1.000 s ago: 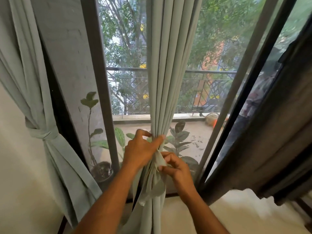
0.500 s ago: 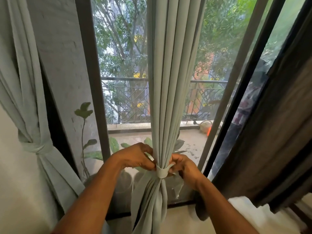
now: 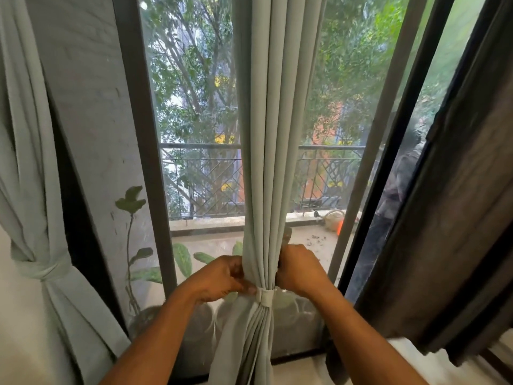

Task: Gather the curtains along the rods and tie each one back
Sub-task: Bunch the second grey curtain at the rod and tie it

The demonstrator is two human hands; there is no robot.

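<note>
I note the left hand [image 3: 222, 276] pinching the tie band [image 3: 264, 296] at its left edge, fingers curled. The right hand [image 3: 298, 269] grips the folds of the middle curtain [image 3: 273, 134] just above the band, on its right side. That curtain hangs gathered at centre frame, cinched by the band at lower centre and flaring below it.

At the left edge a second pale curtain [image 3: 30, 162] is tied back at its own knot. A dark curtain [image 3: 458, 204] fills the right side. Behind the glass stand potted plants [image 3: 133, 245], a balcony railing [image 3: 205, 179] and a watering can [image 3: 334, 219].

The curtain hides both sets of fingertips; the band's fastening is probably behind it. Rods are cut off above.

Against half a second ago, the right hand has risen from the band to the folds.
</note>
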